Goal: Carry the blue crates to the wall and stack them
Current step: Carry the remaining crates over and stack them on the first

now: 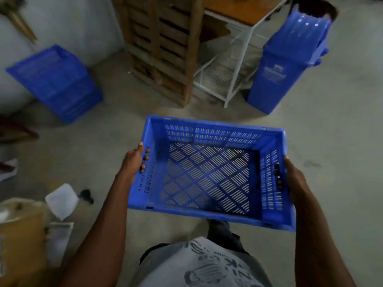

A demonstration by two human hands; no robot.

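An empty blue slotted crate [209, 175] is held level in front of my body, above the concrete floor. My left hand [134, 160] grips its left end, with fingertips poking through the handle slot. My right hand [292, 175] grips the right end the same way. A stack of blue crates [56, 81] stands against the pale wall [68, 23] at the upper left, well ahead of the held crate and to its left.
A wooden pallet [163, 46] leans upright ahead. Beside it are a white wire rack [226, 67] under a wooden table and a blue bin [288, 65]. Cardboard boxes [20, 241] and a white bag [62, 199] sit at lower left.
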